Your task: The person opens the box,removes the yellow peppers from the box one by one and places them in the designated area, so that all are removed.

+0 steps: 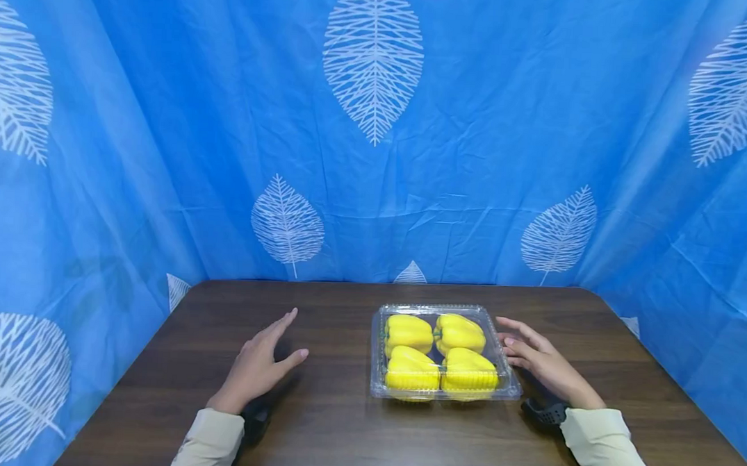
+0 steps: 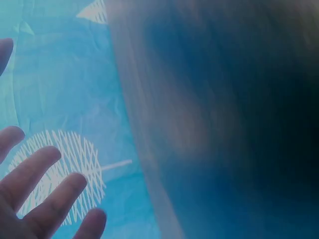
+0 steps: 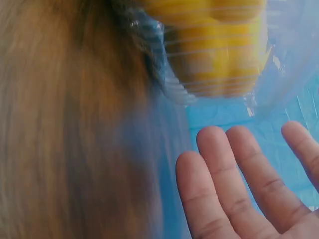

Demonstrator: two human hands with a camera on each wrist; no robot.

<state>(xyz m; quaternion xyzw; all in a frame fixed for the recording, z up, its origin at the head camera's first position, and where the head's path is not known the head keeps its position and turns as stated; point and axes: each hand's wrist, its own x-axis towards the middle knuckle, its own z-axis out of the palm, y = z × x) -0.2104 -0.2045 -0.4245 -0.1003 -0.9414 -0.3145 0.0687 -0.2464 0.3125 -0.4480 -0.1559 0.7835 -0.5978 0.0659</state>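
Observation:
A clear plastic clamshell box (image 1: 510, 390) sits on the table right of the middle in the head view. Inside it are several yellow bell peppers (image 1: 409, 333), seen through the ribbed lid. My right hand (image 1: 546, 366) is at the box's right side, fingers loosely extended and fingertips close to its wall. In the right wrist view, a gap shows between those fingertips (image 3: 212, 137) and the ribbed box side (image 3: 177, 94). Well to the left of the box, my left hand (image 1: 256, 367) is over the table with fingers spread and thumb apart, holding nothing.
The dark brown wooden table (image 1: 339, 440) has its far edge against a blue curtain (image 1: 466, 126) printed with white leaves. The same cloth hangs along both sides. A dark band (image 1: 544, 412) is on the right wrist, below a pale sleeve (image 1: 614, 452).

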